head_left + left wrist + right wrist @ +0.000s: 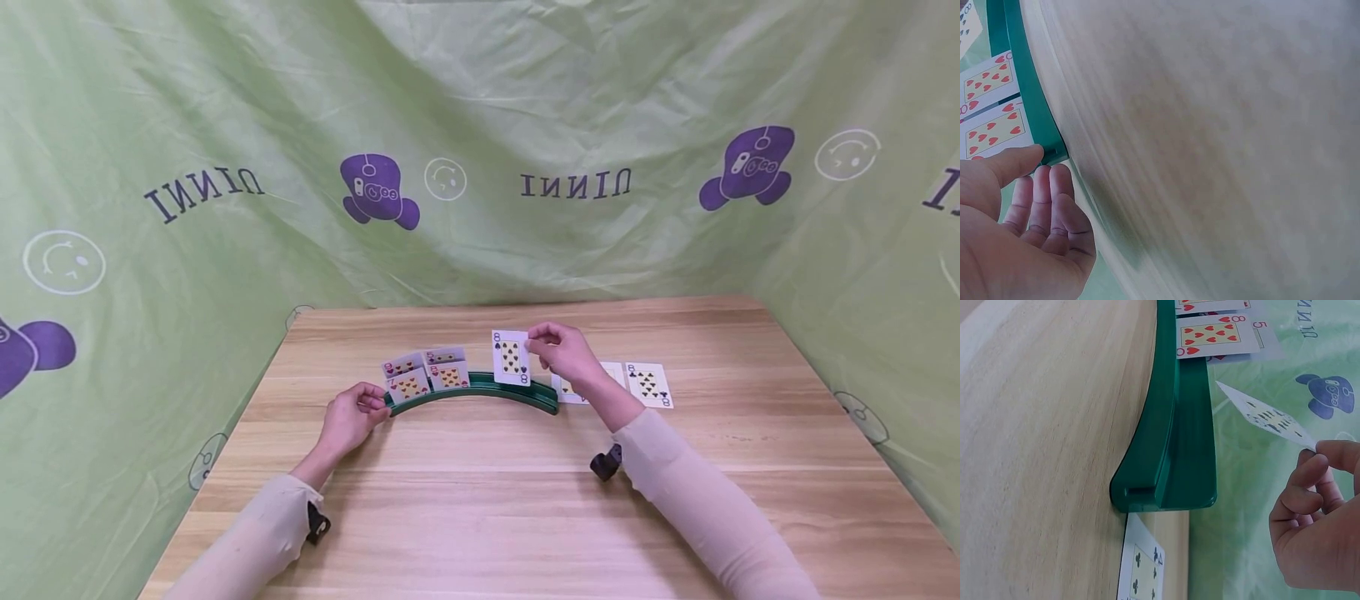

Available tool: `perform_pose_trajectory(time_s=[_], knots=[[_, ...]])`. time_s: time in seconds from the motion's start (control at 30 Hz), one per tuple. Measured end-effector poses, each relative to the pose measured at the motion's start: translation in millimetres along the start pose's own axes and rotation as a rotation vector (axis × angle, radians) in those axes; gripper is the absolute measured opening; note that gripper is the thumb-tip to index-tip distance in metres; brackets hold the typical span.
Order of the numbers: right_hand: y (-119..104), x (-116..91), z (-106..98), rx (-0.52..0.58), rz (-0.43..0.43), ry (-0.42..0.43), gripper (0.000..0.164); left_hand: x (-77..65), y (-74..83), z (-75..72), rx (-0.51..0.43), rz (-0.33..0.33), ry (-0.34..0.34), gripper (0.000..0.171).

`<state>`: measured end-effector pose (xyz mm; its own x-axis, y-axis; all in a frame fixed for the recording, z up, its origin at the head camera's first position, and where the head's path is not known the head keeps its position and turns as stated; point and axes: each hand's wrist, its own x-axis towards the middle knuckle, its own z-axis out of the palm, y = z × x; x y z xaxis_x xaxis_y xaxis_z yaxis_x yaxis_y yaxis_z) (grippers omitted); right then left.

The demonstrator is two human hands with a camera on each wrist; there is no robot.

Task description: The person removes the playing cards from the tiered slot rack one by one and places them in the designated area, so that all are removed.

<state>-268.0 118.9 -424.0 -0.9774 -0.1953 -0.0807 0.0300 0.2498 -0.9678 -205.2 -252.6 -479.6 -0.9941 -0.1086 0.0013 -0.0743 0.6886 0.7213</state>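
Observation:
A curved green card holder stands on the table. At its left end my left hand grips the tip, the thumb against it. In the holder's left half stand a seven of hearts and an eight of hearts in front. Behind them rise a red-suited card and a five, both partly covered. My right hand pinches an eight of spades by its right edge, above the holder's right half. In the right wrist view, this card is tilted and apart from the holder.
An eight of clubs lies face up on the wooden table, right of the holder. Beside it another clubs card lies partly hidden behind the right forearm. Green printed cloth hangs behind and at both sides.

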Motion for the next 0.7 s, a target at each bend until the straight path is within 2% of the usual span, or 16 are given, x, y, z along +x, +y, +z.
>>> perform_pose_trajectory(time_s=[0.7], knots=[[6, -5, -23, 0.019, 0.007, 0.017, 0.031, 0.3, -1.5, -0.2, -0.011, 0.005, -0.004, 0.025]])
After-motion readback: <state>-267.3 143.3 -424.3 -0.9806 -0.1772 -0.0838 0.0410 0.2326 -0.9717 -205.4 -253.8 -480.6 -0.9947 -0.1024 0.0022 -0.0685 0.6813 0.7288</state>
